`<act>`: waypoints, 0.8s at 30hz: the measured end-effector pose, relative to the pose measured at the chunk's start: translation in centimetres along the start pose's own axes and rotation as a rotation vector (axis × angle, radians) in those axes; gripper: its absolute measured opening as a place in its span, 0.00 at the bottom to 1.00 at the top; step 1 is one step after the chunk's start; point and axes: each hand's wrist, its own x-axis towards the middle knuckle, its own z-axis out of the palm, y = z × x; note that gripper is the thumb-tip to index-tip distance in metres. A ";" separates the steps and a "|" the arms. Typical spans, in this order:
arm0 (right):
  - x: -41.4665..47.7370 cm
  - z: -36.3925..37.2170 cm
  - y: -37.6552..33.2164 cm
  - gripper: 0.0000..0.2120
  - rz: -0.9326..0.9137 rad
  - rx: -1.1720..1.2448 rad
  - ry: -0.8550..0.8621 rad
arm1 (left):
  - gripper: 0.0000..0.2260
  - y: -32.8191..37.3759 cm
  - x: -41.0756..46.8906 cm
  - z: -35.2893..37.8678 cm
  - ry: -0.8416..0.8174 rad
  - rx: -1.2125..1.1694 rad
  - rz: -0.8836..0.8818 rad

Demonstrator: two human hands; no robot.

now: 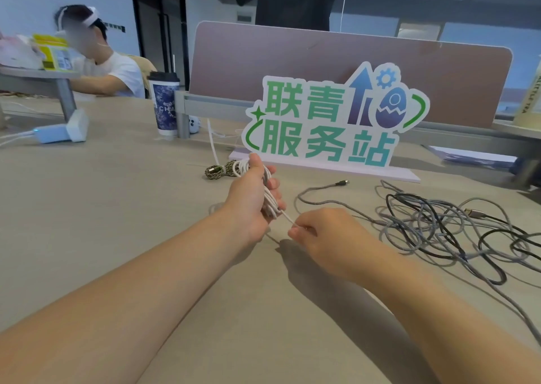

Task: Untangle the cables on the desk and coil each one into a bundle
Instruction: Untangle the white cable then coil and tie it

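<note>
Head view: left hand (251,199) grips a coil of thin white cable (272,205) over mid-desk, and right hand (319,237) just beside it pinches that cable's loose tail. Tangled grey and black braided cables (439,228) lie on the beige wood-grain desk (117,208) toward its right edge. A bundled camouflage-pattern braided cable (222,170) sits near the far edge, beside the white standing sign with green lettering (330,120).

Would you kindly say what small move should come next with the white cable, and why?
Probably wind the short tail round the coil: the left hand grips the looped white cable, and the right hand pinches its free end close by.
</note>
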 end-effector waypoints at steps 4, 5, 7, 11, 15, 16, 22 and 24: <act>-0.2 -0.4 0.2 0.03 -0.137 0.097 0.171 | 0.17 -0.3 0.2 -0.2 0.051 0.378 0.068; -0.3 -0.5 0.1 0.01 -0.194 0.121 0.207 | 0.17 -0.4 0.3 -0.3 0.033 0.440 0.064; -0.5 -0.5 -0.1 0.04 -0.287 0.184 0.249 | 0.20 -0.7 0.2 -0.6 -0.036 0.583 0.021; -0.7 -0.8 -0.3 0.06 -0.281 0.318 0.341 | 0.31 -1.1 -0.9 -0.6 -0.376 0.748 -0.199; -0.4 -0.8 -0.4 0.11 -0.077 0.451 0.384 | 0.39 -1.1 -1.6 -0.2 -0.605 0.577 -0.432; -0.2 -0.8 -0.5 0.11 -0.041 0.415 0.413 | 0.40 -1.1 -1.5 -0.2 -0.625 0.554 -0.458; 0.2 -0.2 -1.0 0.14 0.065 0.405 0.533 | 0.42 -0.6 -1.7 -0.3 -0.704 0.447 -0.508; 0.2 -0.2 -0.9 0.16 0.119 0.429 0.498 | 0.41 -0.6 -1.8 -0.3 -0.723 0.444 -0.514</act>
